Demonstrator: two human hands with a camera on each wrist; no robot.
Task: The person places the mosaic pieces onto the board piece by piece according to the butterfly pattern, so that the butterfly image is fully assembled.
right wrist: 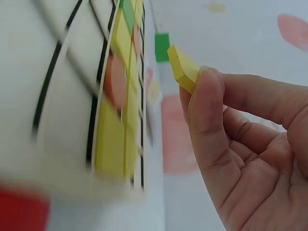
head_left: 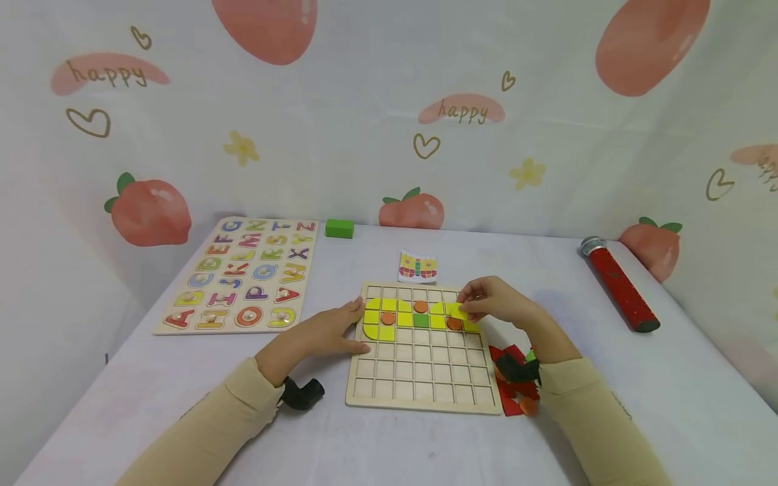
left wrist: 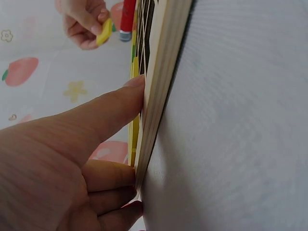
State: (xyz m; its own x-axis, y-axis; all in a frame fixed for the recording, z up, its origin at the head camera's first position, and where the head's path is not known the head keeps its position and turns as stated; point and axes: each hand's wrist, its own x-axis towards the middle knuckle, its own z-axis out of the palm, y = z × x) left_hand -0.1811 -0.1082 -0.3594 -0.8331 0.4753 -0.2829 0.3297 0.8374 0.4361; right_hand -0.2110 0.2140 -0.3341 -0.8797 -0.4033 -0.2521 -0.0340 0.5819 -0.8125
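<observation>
A square wooden grid board (head_left: 423,374) lies flat on the white table. Several yellow tiles (head_left: 385,333), a green square tile (head_left: 421,320) and orange round pieces (head_left: 387,318) fill cells in its upper rows. Along the board's left edge, my left hand (head_left: 328,331) touches the rim with thumb and fingers spread apart. My right hand (head_left: 495,299) is over the upper right of the board. Between thumb and index finger it pinches a small yellow tile (right wrist: 183,70), held clear of the board in the right wrist view; the fingertips hide part of this tile.
A small butterfly pattern card (head_left: 417,266) lies behind the board. Red pieces (head_left: 510,403) are piled by its right edge, partly under the right wrist. An alphabet puzzle board (head_left: 237,277) and green block (head_left: 339,229) stand back left; a red microphone (head_left: 621,287) lies right.
</observation>
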